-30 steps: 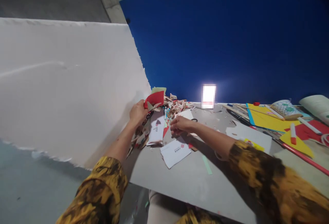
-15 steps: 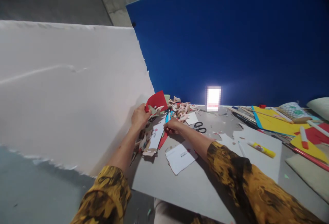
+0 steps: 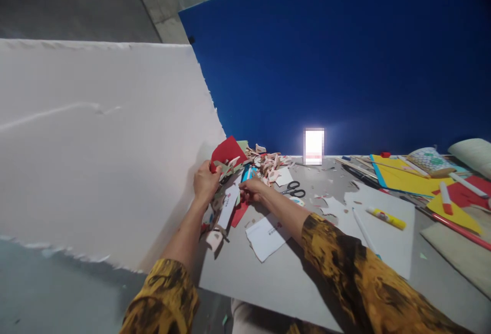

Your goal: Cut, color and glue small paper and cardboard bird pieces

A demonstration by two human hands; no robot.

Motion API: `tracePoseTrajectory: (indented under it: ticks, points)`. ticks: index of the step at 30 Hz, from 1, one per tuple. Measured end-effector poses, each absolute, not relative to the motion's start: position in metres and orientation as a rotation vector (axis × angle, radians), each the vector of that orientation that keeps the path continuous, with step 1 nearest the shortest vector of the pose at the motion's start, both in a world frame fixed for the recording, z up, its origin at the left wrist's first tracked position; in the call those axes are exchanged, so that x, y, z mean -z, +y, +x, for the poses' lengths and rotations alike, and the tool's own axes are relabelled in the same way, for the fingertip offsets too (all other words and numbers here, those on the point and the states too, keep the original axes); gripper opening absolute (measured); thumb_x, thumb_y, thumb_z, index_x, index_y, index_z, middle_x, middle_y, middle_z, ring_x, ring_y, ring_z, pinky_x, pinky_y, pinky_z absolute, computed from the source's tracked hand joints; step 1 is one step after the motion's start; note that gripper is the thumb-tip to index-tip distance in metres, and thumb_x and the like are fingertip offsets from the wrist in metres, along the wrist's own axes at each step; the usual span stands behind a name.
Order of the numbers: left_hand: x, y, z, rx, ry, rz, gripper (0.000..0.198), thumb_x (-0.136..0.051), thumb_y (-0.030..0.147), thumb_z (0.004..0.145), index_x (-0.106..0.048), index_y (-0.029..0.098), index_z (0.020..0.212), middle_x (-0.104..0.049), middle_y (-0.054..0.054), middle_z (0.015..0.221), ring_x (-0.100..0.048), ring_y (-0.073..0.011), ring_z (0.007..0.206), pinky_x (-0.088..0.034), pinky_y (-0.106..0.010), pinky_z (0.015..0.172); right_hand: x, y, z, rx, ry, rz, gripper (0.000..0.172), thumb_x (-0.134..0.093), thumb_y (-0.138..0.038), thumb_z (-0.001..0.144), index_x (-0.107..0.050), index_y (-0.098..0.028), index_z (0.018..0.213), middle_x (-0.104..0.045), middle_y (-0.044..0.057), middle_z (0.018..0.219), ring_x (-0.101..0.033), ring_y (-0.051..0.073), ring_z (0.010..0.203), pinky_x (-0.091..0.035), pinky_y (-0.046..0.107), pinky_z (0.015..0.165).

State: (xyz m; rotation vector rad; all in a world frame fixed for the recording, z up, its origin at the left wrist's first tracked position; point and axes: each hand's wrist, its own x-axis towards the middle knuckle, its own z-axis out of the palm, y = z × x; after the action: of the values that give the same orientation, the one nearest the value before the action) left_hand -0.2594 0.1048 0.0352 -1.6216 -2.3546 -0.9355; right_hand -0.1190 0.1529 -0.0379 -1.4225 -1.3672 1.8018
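Observation:
My left hand (image 3: 205,182) is closed around a bundle of paper scraps (image 3: 222,170), with a red piece of paper (image 3: 227,150) sticking up from it. My right hand (image 3: 251,190) is pinched on more scraps beside it, touching a white slip (image 3: 227,206) that hangs from the bundle. Both hands sit at the far left corner of the grey table (image 3: 276,267), against a big white sheet (image 3: 95,139). A heap of cut paper bits (image 3: 268,162) lies just behind the hands.
Black scissors (image 3: 293,189) lie right of my right hand. A white printed card (image 3: 266,231) lies under my right forearm. Further right are a white sheet (image 3: 383,231), a glue stick (image 3: 385,217), a white pen (image 3: 362,229), yellow and red papers (image 3: 406,180) and a blue wall panel (image 3: 345,58).
My right hand moved left from the table to the bundle in my left hand and pinched the scraps. The scissors and glue stick came into sight as the arm shifted.

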Motion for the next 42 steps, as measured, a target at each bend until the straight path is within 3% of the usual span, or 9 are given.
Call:
tracePoseTrajectory:
  ticks: [7,11,15,20,24,28,32,36,42]
  points:
    - [-0.034,0.103,-0.266,0.949,-2.334,-1.672,0.012,-0.058,0.031,0.088,-0.059,0.022,0.080,-0.069,-0.002,0.079,-0.060,-0.0179,0.073,-0.039,-0.028,0.068,0.021,0.162,-0.123,-1.583,-1.682,-1.475,0.018,-0.067,-0.031,0.099,-0.065,-0.012,0.101,-0.064,-0.001,0.083,-0.059,0.008,0.061,-0.051,0.020,0.054]
    - [-0.033,0.101,-0.268,0.946,-2.349,-1.666,0.010,-0.056,0.028,0.089,-0.064,0.022,0.086,-0.073,-0.003,0.085,-0.062,-0.0173,0.076,-0.040,-0.027,0.069,0.022,0.166,-0.113,-1.312,-1.873,-1.471,0.011,-0.070,-0.021,0.092,-0.066,-0.011,0.094,-0.065,0.004,0.078,-0.061,0.012,0.062,-0.047,0.022,0.054]
    - [-0.031,0.102,-0.268,0.944,-2.344,-1.666,0.015,-0.054,0.029,0.091,-0.067,0.022,0.089,-0.075,-0.004,0.091,-0.064,-0.0178,0.080,-0.041,-0.027,0.071,0.025,0.155,-0.100,-1.022,-2.072,-1.478,0.023,-0.072,-0.025,0.088,-0.068,-0.011,0.106,-0.070,0.016,0.100,-0.070,0.025,0.087,-0.053,0.031,0.071]
    - [-0.028,0.101,-0.266,0.917,-2.359,-1.654,0.017,-0.053,0.029,0.092,-0.068,0.021,0.092,-0.075,-0.006,0.091,-0.064,-0.0193,0.081,-0.041,-0.028,0.072,0.022,0.126,-0.086,-0.656,-2.399,-1.269,0.038,-0.060,-0.019,0.093,-0.062,-0.015,0.130,-0.058,0.022,0.136,-0.055,0.035,0.127,-0.047,0.045,0.101]
    - [-0.027,0.099,-0.263,0.891,-2.382,-1.641,0.017,-0.054,0.030,0.093,-0.069,0.023,0.093,-0.076,-0.007,0.091,-0.064,-0.0211,0.083,-0.041,-0.028,0.071,0.026,0.101,-0.077,-0.501,-2.752,-0.885,0.038,-0.077,-0.017,0.076,-0.071,-0.018,0.114,-0.060,0.017,0.132,-0.053,0.034,0.125,-0.045,0.042,0.102]
    - [-0.028,0.099,-0.261,0.871,-2.386,-1.634,0.017,-0.053,0.031,0.094,-0.067,0.023,0.089,-0.075,-0.007,0.090,-0.064,-0.0205,0.081,-0.040,-0.028,0.070,0.042,0.086,-0.076,-0.085,-2.907,-0.366,0.026,-0.072,-0.036,0.087,-0.072,-0.019,0.108,-0.057,0.017,0.131,-0.053,0.032,0.116,-0.046,0.043,0.092]
    - [-0.030,0.098,-0.260,0.848,-2.366,-1.633,0.019,-0.052,0.031,0.095,-0.066,0.022,0.085,-0.074,-0.007,0.089,-0.063,-0.0198,0.079,-0.039,-0.028,0.069,0.057,0.083,-0.081,0.084,-2.859,-0.216,0.037,-0.065,-0.055,0.093,-0.071,-0.021,0.105,-0.060,0.015,0.119,-0.053,0.030,0.107,-0.044,0.040,0.083]
    - [-0.032,0.097,-0.260,0.828,-2.349,-1.620,0.018,-0.052,0.029,0.095,-0.066,0.022,0.085,-0.074,-0.007,0.086,-0.063,-0.0201,0.077,-0.038,-0.029,0.068,0.057,0.086,-0.084,0.246,-2.844,-0.133,0.022,-0.055,-0.033,0.101,-0.070,-0.016,0.099,-0.064,0.013,0.105,-0.054,0.026,0.100,-0.041,0.036,0.077]
    - [-0.037,0.097,-0.264,0.821,-2.331,-1.547,0.022,-0.046,0.029,0.098,-0.066,0.022,0.092,-0.075,-0.009,0.093,-0.065,-0.0212,0.082,-0.039,-0.029,0.069,-0.001,0.119,-0.059,0.242,-2.723,-0.245,0.024,-0.044,-0.015,0.105,-0.067,-0.014,0.110,-0.068,0.014,0.107,-0.056,0.022,0.093,-0.039,0.032,0.077]
